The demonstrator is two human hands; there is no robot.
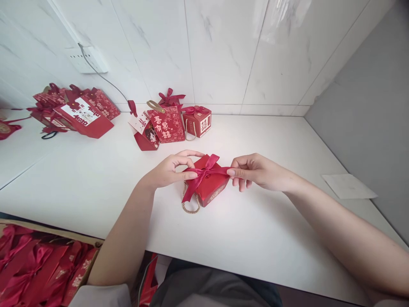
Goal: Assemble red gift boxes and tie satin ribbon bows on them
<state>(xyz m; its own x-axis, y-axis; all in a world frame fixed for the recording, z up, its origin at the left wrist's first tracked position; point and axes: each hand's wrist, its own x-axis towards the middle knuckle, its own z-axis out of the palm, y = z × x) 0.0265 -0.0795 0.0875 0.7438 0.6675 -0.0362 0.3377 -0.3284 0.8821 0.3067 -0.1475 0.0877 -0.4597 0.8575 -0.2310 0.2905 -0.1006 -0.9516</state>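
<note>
A red gift box (216, 194) lies on the white table in front of me, with a rope handle (191, 212) hanging at its near left side. Across its top runs a dark pink ribbon (202, 174) tied in a bow. My left hand (174, 170) pinches the ribbon's left part between thumb and forefinger, its other fingers reaching behind the box. On the right, my right hand (252, 171) pinches the ribbon's right end between thumb and forefinger, just off the box's corner.
Red gift boxes (168, 123) and a small cube box (198, 121) stand by the tiled wall. More red packages (83, 111) are piled at the back left. A carton (96, 243) of ribboned boxes sits at the lower left. White paper (349, 186) lies at the right.
</note>
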